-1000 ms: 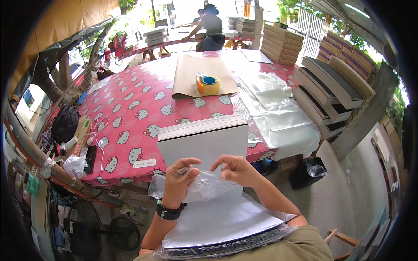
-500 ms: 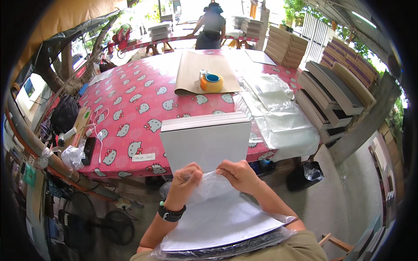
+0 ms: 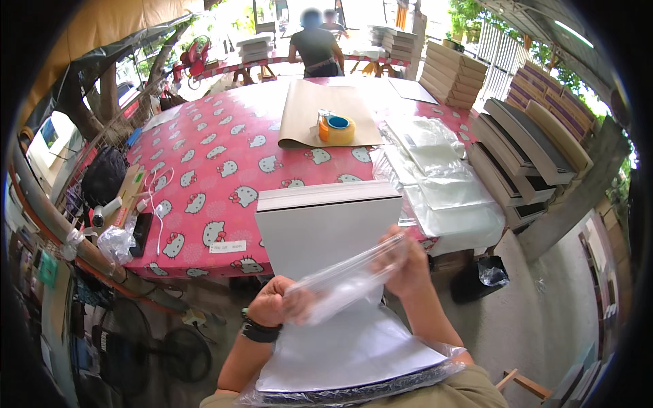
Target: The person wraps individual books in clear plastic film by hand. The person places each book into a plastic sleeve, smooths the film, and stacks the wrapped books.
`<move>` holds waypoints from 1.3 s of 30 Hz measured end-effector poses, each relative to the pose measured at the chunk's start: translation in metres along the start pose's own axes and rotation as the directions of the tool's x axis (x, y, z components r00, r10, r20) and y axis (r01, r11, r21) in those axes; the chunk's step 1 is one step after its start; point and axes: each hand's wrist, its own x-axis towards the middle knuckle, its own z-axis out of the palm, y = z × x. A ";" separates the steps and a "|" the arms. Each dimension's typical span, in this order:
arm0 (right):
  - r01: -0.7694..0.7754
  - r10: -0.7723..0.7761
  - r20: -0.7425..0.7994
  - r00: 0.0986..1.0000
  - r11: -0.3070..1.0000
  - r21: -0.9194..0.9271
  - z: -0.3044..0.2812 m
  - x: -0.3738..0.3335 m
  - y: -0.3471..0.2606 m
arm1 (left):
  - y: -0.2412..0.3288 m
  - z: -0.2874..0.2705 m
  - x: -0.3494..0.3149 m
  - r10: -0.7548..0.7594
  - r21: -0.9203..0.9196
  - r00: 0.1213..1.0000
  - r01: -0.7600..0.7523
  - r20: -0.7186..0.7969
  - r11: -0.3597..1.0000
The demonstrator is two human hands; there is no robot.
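Observation:
My left hand (image 3: 279, 302) and my right hand (image 3: 405, 268) are closed on the open end of a clear plastic bag (image 3: 343, 282), stretched slantwise between them. The fingers show partly through the film. Against my body lies a white, flat sheet-like piece (image 3: 343, 357) inside clear plastic, with a dark edge near me. Just beyond my hands a white block with layered edges (image 3: 326, 231) stands at the table's front edge. Its lower part is hidden behind the bag and my hands.
On the pink patterned table (image 3: 197, 234) lie brown paper (image 3: 296, 112) with a tape roll (image 3: 337, 129), and clear plastic bags (image 3: 456, 197) at right. Stacked flat boxes (image 3: 524, 149) stand beyond them. A black bin (image 3: 476, 282) is on the floor. Someone (image 3: 316, 47) stands far back.
My hands have moved apart, the right one upward and to the right, drawing the bag's end out between them. The far person has shifted left, and another person now shows behind.

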 end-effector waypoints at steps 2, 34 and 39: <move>0.021 -0.021 -0.018 1.000 1.000 -0.001 0.020 -0.002 -0.019 | 0.003 -0.024 -0.009 -0.131 0.364 0.986 0.160 -0.105 0.918; -0.189 -0.367 -0.226 0.902 0.134 -0.973 0.003 -0.014 -0.084 | 0.059 -0.018 0.006 0.406 0.407 0.839 -0.249 -0.363 0.879; 0.001 -0.413 0.266 0.871 -0.540 -0.842 -0.020 0.021 -0.060 | 0.059 -0.029 0.042 0.921 0.912 0.389 0.378 -0.004 -0.156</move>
